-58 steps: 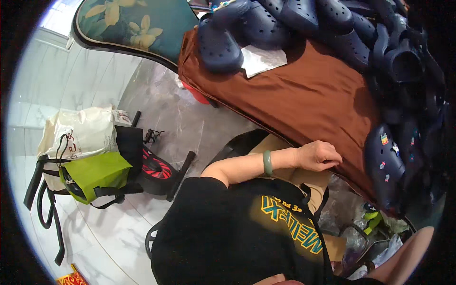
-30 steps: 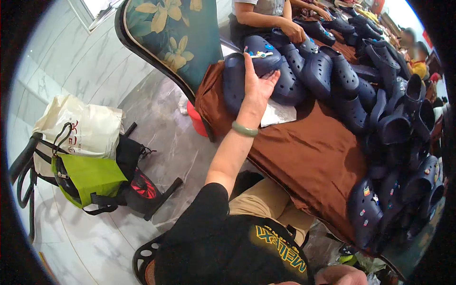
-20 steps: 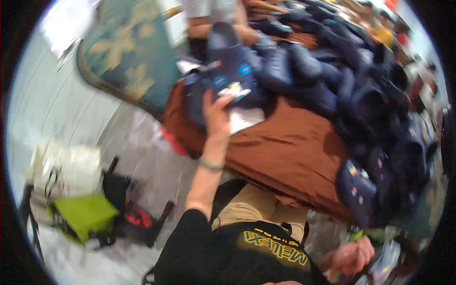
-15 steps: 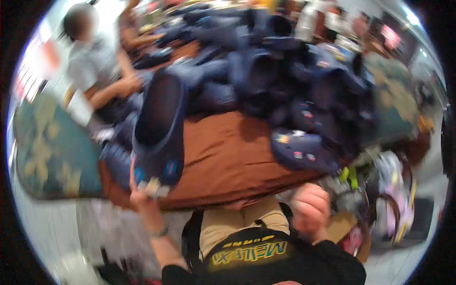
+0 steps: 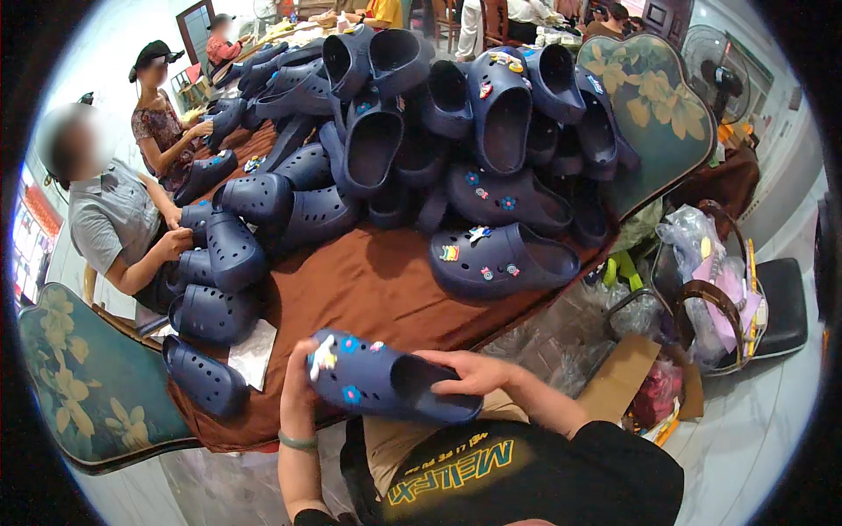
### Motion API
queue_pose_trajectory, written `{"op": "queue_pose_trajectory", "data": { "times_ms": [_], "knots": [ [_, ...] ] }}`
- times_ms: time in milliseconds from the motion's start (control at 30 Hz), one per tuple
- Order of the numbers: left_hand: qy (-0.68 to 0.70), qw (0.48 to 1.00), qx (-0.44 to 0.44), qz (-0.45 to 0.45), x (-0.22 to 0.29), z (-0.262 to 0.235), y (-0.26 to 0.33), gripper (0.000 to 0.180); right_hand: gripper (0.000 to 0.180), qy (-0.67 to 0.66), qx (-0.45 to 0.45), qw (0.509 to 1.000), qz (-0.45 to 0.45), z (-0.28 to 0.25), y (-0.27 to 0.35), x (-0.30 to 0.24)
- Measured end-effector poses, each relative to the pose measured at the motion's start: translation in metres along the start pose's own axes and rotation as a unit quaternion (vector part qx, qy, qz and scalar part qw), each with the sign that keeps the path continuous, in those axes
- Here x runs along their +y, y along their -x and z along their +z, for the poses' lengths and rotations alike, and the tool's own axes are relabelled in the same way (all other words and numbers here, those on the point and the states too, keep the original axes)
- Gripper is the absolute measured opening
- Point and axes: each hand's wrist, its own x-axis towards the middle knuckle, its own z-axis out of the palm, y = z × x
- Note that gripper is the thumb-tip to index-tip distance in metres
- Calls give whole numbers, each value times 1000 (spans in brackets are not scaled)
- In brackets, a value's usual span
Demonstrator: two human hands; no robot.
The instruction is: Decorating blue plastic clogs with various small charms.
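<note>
A navy clog (image 5: pixel 373 377) lies sideways between my hands, just over the table's near edge. Blue flower charms, a pink one and a white figure sit on its upper. My left hand (image 5: pixel 303 364) grips the toe end, fingers partly hidden behind it. At the heel end, my right hand (image 5: pixel 472 372) closes on the rim, with the thumb reaching into the opening. Beyond it on the table rests a charm-covered clog (image 5: pixel 495 261), and a second decorated clog (image 5: pixel 509 200) lies behind that. Plain clogs (image 5: pixel 210 311) line the left side, near a white paper (image 5: pixel 254 353).
A big clog pile (image 5: pixel 377 140) covers the far part of the brown-clothed table (image 5: pixel 351 280). Green floral panels (image 5: pixel 653 114) flank it. Two people (image 5: pixel 118 219) handle clogs at left. A handled basket (image 5: pixel 715 307), cardboard (image 5: pixel 621 379) and plastic bags crowd the right floor.
The clog has come down toward me and turned from upright to sideways. My right hand, earlier a loose fist apart from it, now holds its heel. The view has swung left.
</note>
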Motion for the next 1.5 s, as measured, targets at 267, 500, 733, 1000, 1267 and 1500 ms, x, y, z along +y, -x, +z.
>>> {"op": "queue_pose_trajectory", "data": {
  "times_ms": [267, 500, 733, 1000, 1267, 1500],
  "knots": [
    [-218, 966, -79, 113, -18, 49, -1, 89, 66, -38, 258, 965, -25, 48, -30, 32],
    [-207, 968, -137, 26, 14, 26, -5, 75, 62, 18, 199, 979, 30, 59, -22, 32],
    [-332, 935, 64, 107, 32, -24, -6, 39, 17, 276, 357, 878, -157, 6, -55, 15],
    [-426, 898, 93, 53, 9, -17, 12, 49, 32, 197, 324, 916, -135, -26, -122, 50],
    [93, 994, 41, -49, -21, 2, -38, 39, 34, 114, 262, 949, -131, -22, -128, 58],
    [183, 983, -10, -19, -36, 24, -32, 53, 52, 90, 199, 971, -95, -40, -117, 48]
  ]
}}
